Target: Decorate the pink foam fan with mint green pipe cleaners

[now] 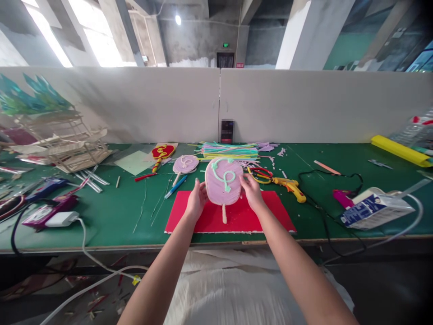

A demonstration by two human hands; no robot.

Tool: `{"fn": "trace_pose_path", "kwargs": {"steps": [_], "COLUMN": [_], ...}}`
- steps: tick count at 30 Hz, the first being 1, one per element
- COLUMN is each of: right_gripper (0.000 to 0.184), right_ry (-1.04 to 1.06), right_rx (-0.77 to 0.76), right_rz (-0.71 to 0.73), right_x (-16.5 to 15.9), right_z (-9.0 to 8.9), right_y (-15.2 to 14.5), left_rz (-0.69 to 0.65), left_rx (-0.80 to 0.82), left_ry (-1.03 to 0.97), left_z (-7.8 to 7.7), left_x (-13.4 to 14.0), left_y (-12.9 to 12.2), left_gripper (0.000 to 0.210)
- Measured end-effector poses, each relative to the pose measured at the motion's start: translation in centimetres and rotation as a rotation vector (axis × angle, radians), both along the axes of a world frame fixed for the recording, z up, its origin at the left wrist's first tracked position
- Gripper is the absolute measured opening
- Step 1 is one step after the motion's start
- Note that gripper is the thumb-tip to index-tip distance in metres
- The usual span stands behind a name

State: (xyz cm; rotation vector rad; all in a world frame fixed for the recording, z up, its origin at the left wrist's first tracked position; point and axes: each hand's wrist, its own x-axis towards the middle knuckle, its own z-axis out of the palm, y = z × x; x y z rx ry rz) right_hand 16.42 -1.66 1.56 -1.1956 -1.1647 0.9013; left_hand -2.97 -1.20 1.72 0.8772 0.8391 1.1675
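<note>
Between my two hands a pale purple round fan (223,192) stands upright, with a mint-green curled pipe-cleaner decoration on its face and a short cream handle pointing down. My left hand (198,198) grips its left edge, fingers curled behind it. On the opposite edge my right hand (251,190) holds it with thumb in front. Beneath is a red board (277,212) on the green table. A second, smaller purple fan (186,164) lies behind and to the left, with a blue pen (176,186) beside it.
Bundled pastel pipe cleaners (230,150) lie at the back. Yellow-handled glue gun (291,187), its black cable, and a blue-white carton (375,210) are on the right. A red-and-yellow fan (163,152), stick-built model (64,140) and power strip (50,214) occupy the left.
</note>
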Motion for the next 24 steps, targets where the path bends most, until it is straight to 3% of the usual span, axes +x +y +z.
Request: {"fn": "trace_pose_path", "kwargs": {"steps": [5, 14, 24], "right_gripper": [0.044, 0.045, 0.037], "right_ry": [0.054, 0.120, 0.135], "right_rx": [0.059, 0.054, 0.159], "right_rz": [-0.103, 0.028, -0.019], "right_x": [0.45, 0.02, -0.12], "right_z": [-0.46, 0.09, -0.11], "right_y": [0.66, 0.35, 0.43], "left_rz": [-0.129, -0.037, -0.022], "left_rx": [0.005, 0.026, -0.041], "left_ry": [0.023, 0.046, -0.046], "left_z": [0.19, 0.30, -0.02], "left_x": [0.29, 0.31, 0.31], "left_y": [-0.46, -0.49, -0.08], "left_gripper": [0.043, 0.046, 0.039]}}
